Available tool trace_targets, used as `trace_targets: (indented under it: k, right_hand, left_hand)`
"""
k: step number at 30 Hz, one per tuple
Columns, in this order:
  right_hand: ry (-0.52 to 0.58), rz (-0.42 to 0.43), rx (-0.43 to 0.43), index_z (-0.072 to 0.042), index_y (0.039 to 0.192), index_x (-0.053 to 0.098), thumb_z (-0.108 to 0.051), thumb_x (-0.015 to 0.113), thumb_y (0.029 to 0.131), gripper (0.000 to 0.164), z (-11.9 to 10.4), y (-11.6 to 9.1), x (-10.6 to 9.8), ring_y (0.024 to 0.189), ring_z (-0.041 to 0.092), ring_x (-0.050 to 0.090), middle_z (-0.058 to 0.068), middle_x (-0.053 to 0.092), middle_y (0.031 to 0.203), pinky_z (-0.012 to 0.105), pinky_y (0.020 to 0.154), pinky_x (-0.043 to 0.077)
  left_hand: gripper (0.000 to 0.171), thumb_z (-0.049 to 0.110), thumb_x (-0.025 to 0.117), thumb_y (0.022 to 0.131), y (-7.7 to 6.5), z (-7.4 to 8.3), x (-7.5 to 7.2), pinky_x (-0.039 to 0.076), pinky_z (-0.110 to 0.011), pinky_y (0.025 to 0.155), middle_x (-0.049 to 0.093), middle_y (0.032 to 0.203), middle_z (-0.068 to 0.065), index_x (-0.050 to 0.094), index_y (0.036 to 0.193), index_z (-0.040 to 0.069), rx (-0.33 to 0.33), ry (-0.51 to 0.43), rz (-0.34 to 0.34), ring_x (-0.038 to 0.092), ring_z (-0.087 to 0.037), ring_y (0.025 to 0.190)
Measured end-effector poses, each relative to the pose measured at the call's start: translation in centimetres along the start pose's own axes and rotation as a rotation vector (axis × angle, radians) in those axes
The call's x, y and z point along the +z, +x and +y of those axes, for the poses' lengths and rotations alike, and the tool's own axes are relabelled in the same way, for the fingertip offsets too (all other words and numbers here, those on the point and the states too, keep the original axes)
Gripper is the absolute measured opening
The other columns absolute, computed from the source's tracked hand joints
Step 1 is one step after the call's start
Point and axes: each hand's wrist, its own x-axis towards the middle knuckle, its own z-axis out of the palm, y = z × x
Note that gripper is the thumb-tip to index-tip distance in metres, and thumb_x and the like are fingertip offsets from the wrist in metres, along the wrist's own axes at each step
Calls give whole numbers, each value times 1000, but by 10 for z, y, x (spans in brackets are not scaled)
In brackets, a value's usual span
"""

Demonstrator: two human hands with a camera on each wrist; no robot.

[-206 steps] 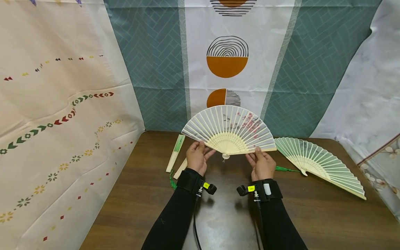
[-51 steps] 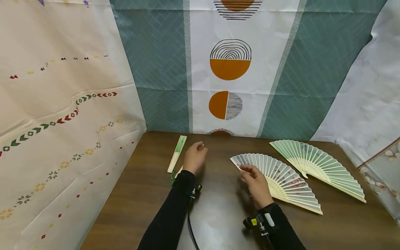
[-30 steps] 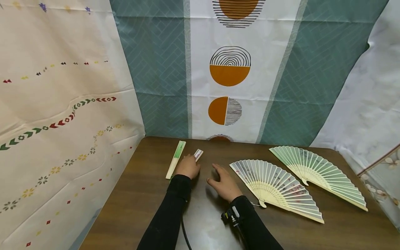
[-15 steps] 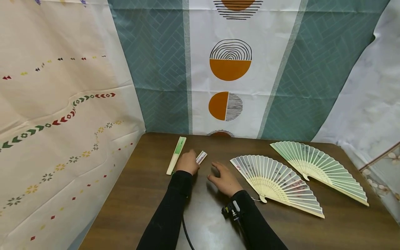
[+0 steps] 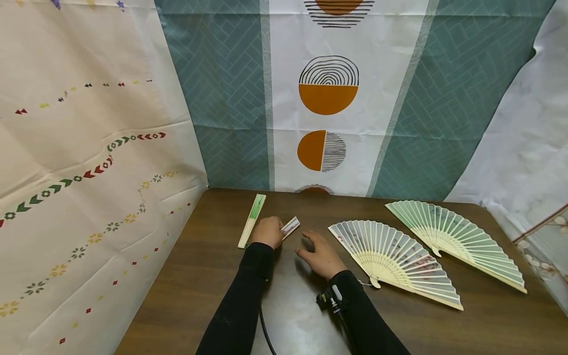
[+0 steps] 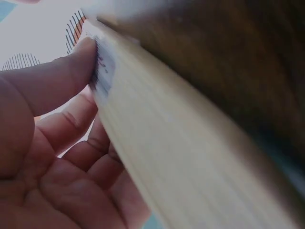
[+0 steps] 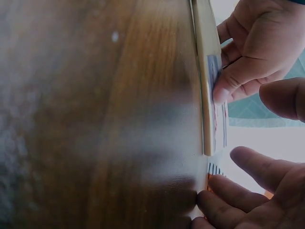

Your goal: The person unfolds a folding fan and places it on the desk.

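My left hand [image 5: 268, 232] pinches a folded fan [image 5: 291, 227] with a pale printed tip, low over the table; the hand hides its lower part in the head view. In the left wrist view, the thumb lies against the printed end of the folded fan [image 6: 167, 129], with fingers behind. To the right, my right hand [image 5: 320, 255] holds nothing, its thumb and fingers apart. The right wrist view has the folded fan [image 7: 209, 71] just beyond the fingertips of my right hand [image 7: 259, 191]. A second folded fan [image 5: 251, 221], green-tipped, lies left of my left hand.
A spread white fan [image 5: 390, 256] with a floral print lies right of my right hand. Behind it, further right, lies a spread green fan [image 5: 459, 241]. Patterned cloths [image 5: 235, 98] hang behind and beside the brown wooden table [image 5: 186, 296].
Earlier, both hands held the spread white fan up; now it lies on the table at right. My left hand has gone to the folded fan and shifted it slightly right. My right hand has moved left.
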Motion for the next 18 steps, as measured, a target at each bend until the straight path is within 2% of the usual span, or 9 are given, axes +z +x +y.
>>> trace_targets:
  k: [6, 11, 15, 18]
  right_hand:
    - [8, -24, 28, -8, 167, 54, -40, 72, 105, 72, 3, 1, -1, 166, 45, 46, 23, 50, 176, 64, 136, 43]
    - [26, -34, 64, -8, 172, 48, -44, 72, 106, 79, 6, 4, -1, 164, 43, 49, 22, 52, 174, 64, 134, 45]
    - [49, -33, 80, -6, 172, 45, -44, 71, 105, 81, -8, -2, -9, 161, 46, 51, 25, 53, 173, 66, 132, 47]
    - [113, -28, 82, -1, 171, 44, -37, 71, 107, 78, -24, -9, -19, 158, 50, 53, 30, 55, 169, 68, 131, 48]
  left_hand:
    - [18, 30, 91, 100, 2, 0, 0, 66, -42, 80, 82, 99, 4, 79, 88, 23, 3, -41, 6, 73, -16, 86]
    - [14, 30, 92, 98, 3, -1, -1, 67, -41, 81, 82, 94, 5, 83, 90, 23, 59, -88, 60, 74, -16, 85]
    - [12, 31, 92, 98, 5, -2, -1, 66, -37, 78, 81, 91, 7, 85, 95, 22, 105, -116, 86, 74, -15, 84]
    - [12, 31, 92, 98, 8, -3, -1, 63, -31, 72, 79, 87, 9, 85, 98, 22, 123, -164, 60, 72, -11, 79]
